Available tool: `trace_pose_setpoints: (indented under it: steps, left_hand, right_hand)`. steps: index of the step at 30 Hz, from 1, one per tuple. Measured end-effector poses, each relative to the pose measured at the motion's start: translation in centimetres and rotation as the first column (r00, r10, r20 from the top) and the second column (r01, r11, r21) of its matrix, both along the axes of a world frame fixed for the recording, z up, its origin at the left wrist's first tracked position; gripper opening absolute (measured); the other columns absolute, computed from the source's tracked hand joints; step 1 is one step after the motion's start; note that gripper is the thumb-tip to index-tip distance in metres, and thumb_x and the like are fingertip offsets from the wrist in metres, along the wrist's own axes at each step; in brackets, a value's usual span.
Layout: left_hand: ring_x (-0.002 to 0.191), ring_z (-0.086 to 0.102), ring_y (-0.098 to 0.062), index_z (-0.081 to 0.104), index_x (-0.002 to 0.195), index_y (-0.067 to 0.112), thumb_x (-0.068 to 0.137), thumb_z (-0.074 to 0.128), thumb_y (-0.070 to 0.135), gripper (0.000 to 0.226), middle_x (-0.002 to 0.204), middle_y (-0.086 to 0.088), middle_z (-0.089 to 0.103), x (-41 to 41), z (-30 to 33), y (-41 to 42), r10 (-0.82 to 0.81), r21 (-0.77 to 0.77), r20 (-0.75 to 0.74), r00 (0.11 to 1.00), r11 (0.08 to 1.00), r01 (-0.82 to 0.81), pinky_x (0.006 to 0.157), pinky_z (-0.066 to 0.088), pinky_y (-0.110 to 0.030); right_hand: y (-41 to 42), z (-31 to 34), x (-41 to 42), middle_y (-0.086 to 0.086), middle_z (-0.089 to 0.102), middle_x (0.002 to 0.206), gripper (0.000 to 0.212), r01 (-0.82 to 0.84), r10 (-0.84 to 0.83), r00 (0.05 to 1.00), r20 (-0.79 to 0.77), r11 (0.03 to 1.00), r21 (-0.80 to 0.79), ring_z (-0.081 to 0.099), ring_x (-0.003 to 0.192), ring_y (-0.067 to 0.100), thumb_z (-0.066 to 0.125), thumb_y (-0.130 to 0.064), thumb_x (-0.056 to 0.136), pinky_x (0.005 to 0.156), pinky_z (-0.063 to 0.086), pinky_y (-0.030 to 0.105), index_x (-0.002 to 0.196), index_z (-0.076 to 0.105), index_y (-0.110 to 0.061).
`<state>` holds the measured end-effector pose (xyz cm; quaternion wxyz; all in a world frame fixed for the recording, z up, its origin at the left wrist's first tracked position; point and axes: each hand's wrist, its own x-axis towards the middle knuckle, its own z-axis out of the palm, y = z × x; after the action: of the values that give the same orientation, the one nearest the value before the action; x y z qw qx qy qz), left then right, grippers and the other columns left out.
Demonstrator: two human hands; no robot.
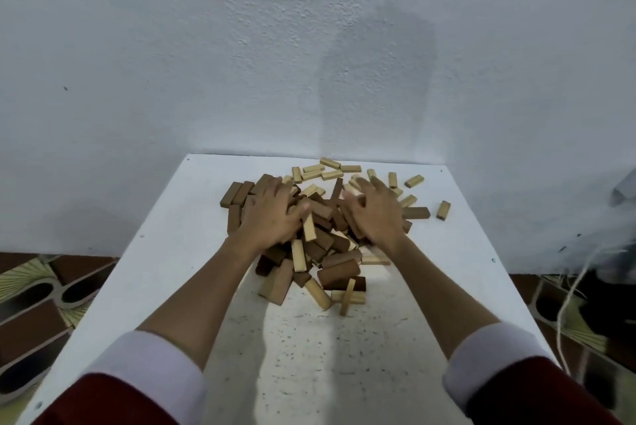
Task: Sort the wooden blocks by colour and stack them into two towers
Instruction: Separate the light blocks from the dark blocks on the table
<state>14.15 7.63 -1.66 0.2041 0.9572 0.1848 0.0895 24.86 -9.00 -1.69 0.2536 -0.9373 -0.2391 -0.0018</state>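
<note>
From my seat, my left hand (270,214) lies palm down on the left side of the jumbled heap of small rectangular wooden blocks (320,239), fingers spread and only slightly bent over the pieces; I cannot see it pinching any one block. My right hand (375,214) rests on the right side of the same heap, fingers loosely fanned and somewhat blurred, and it too seems to hold nothing.

The heap sits in the middle of the table, toward its far half. Dark brown blocks (339,273) and pale yellowish blocks (308,230) are mixed together between my hands and on the near slope. A few dark ones (237,196) lie side by side at the far left, and a scatter of pale ones (327,168) lies along the far edge and out to the right, one (443,210) well apart from the rest. I judge the sorting barely begun: no tower stands, nearly everything is left to do.

The white speckled tabletop (309,349) butts against a rough pale blue-white wall (241,63). Patterned floor tiles (38,290) show on both sides, and a thin light cord (568,304) hangs at the right.
</note>
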Motion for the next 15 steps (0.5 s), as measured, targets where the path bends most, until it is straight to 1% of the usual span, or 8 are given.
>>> trace_pose_setpoints:
  steps: [2, 4, 7, 9, 11, 13, 15]
  left_hand:
    - [0.142, 0.018, -0.028, 0.029, 0.147, 0.019, 0.095, 0.042, 0.051, 0.062, 0.156, -0.009, 0.021, 2.0, 0.6, 0.3, -0.020, 0.032, -0.027, 0.999, 0.999, 0.021, 0.114, 0.018, -0.048]
    - [0.142, 0.016, -0.029, 0.028, 0.147, 0.020, 0.094, 0.044, 0.052, 0.064, 0.157, -0.008, 0.017, 4.2, 0.9, 0.8, -0.029, 0.052, -0.066, 0.997, 0.998, 0.033, 0.113, 0.018, -0.047]
    - [0.142, 0.016, -0.030, 0.029, 0.147, 0.023, 0.093, 0.048, 0.050, 0.063, 0.158, -0.005, 0.014, 8.4, 0.6, 1.7, -0.029, 0.057, -0.125, 0.992, 0.998, 0.037, 0.112, 0.021, -0.051]
    - [0.142, 0.015, -0.030, 0.029, 0.147, 0.024, 0.093, 0.050, 0.047, 0.062, 0.158, -0.003, 0.013, 10.7, 0.2, 2.2, -0.035, 0.034, -0.164, 0.986, 0.999, 0.041, 0.112, 0.021, -0.051]
    - [0.142, 0.013, -0.031, 0.026, 0.147, 0.027, 0.092, 0.052, 0.049, 0.065, 0.158, -0.001, 0.010, 13.3, -0.5, 2.4, -0.052, 0.005, -0.198, 0.979, 0.999, 0.054, 0.112, 0.020, -0.051]
    - [0.143, 0.010, -0.033, 0.023, 0.149, 0.029, 0.090, 0.052, 0.053, 0.070, 0.159, 0.000, 0.007, 15.6, -1.1, 2.4, -0.069, -0.072, -0.218, 0.973, 0.996, 0.055, 0.113, 0.019, -0.053]
    - [0.144, 0.007, -0.034, 0.021, 0.149, 0.030, 0.090, 0.052, 0.054, 0.071, 0.159, -0.001, 0.005, 17.5, -1.7, 2.4, -0.084, -0.137, -0.236, 0.968, 0.989, 0.053, 0.114, 0.017, -0.053]
  right_hand:
    - [-1.8, -0.2, 2.4, 0.009, 0.022, 0.155, 0.056, 0.135, -0.138, 0.989, -0.048, 0.989, -0.058, 0.022, 0.140, 0.034, 0.035, -0.052, 0.096, 0.112, 0.022, 0.051, 0.143, 0.036, -0.024]
    - [-3.3, -0.7, 4.6, 0.006, 0.014, 0.157, 0.057, 0.264, -0.279, 0.955, -0.097, 0.953, -0.147, 0.015, 0.141, 0.036, 0.033, -0.056, 0.094, 0.110, 0.017, 0.053, 0.144, 0.031, -0.029]
    - [-4.7, -1.8, 7.9, 0.002, 0.003, 0.158, 0.059, 0.423, -0.451, 0.877, -0.168, 0.889, -0.176, 0.006, 0.142, 0.037, 0.032, -0.061, 0.092, 0.110, 0.011, 0.058, 0.144, 0.028, -0.034]
    - [-5.0, -2.2, 9.4, 0.000, -0.004, 0.158, 0.062, 0.454, -0.485, 0.853, -0.193, 0.872, -0.186, 0.000, 0.142, 0.039, 0.035, -0.063, 0.091, 0.109, 0.007, 0.061, 0.145, 0.024, -0.036]
    - [-4.8, -2.6, 11.1, -0.001, -0.007, 0.158, 0.065, 0.446, -0.479, 0.848, -0.226, 0.876, -0.185, -0.004, 0.142, 0.041, 0.034, -0.066, 0.089, 0.108, 0.004, 0.064, 0.146, 0.020, -0.038]
    - [-4.4, -2.9, 12.6, -0.002, -0.008, 0.158, 0.068, 0.431, -0.464, 0.840, -0.280, 0.885, -0.176, -0.004, 0.142, 0.042, 0.030, -0.070, 0.088, 0.108, 0.003, 0.065, 0.147, 0.016, -0.040]
    - [-3.5, -3.0, 13.6, -0.002, -0.005, 0.159, 0.068, 0.403, -0.440, 0.842, -0.312, 0.898, -0.177, -0.002, 0.142, 0.042, 0.027, -0.072, 0.087, 0.108, 0.003, 0.066, 0.146, 0.017, -0.040]
